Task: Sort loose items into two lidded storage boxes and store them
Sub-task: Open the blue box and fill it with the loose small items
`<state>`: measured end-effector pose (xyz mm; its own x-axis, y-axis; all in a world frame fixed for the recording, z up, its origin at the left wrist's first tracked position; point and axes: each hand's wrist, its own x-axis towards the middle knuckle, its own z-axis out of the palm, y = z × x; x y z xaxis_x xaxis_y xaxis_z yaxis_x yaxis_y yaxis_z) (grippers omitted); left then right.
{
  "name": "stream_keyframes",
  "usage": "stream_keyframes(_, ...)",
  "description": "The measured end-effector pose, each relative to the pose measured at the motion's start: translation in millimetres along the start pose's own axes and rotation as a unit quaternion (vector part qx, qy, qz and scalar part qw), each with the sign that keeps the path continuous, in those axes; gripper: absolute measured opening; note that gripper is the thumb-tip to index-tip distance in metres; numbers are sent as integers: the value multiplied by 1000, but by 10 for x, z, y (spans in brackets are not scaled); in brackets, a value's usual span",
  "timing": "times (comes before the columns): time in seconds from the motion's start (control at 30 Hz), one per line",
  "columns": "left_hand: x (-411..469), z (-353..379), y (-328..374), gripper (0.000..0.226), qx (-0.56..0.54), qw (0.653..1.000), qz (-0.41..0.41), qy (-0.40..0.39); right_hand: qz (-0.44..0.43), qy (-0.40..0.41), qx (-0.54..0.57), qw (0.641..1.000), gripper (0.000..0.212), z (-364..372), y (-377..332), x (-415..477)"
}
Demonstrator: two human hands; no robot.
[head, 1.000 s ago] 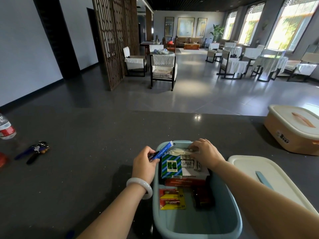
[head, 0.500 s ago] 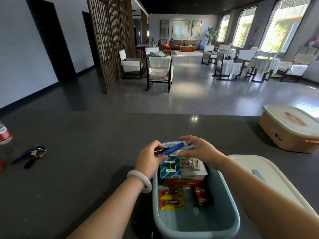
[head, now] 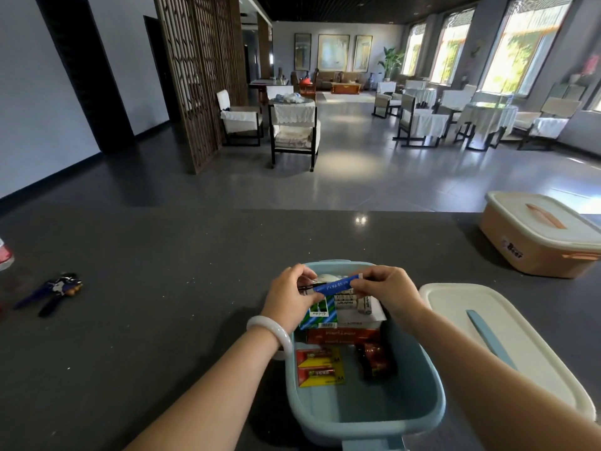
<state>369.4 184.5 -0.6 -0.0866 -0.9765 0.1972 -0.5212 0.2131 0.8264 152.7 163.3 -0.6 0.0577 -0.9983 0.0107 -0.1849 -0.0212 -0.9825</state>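
The fingers [head: 307, 278] of the left hand [head: 291, 299] pinch the left end of the blue packet [head: 335, 284], and the right hand [head: 390, 291] pinches the other end. The packet's long axis runs left to right at lower centre of the frame, just above the far end of the open blue box [head: 367, 428]. I judge that both hands are equally near for lowering it straight down onto the counter [head: 162, 320].

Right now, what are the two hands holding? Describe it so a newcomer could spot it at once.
On the dark counter, find the open blue box beside the white lid. Over its far end the left hand and right hand pinch a slim blue packet by its ends. Unlike the cartons below, it is narrow, white-lettered and held in the air.
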Motion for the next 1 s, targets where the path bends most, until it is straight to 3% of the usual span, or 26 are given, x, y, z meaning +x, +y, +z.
stream_keyframes(0.1, -69, 17, -67, 28, 16, 998, -31, 60, 30, 38, 26, 998, 3, -35, 90, 7)
stream_keyframes(0.2, -160, 39, -171, 23, 51, 983, -128, 120, 75, 73, 30, 994, 10, -42, 195, 49)
stream_keyframes(0.33, -236, 142, -234, 39, 63, 973, -220, 30, 140, 96, 35, 985, 10, -6, 289, 97)
stream_keyframes(0.43, -258, 212, -235, 32, 68, 970, -233, 9, 153, 96, 28, 983, 10, 38, 295, 109)
stream_keyframes(0.7, -250, 231, -243, 22, 91, 969, -228, 5, 102, 79, -96, 987, 15, 107, 283, 107)
stream_keyframes(1.0, -269, 204, -191, 22, 80, 969, -231, -7, 1, 62, -262, 963, 29, 133, 199, 48)
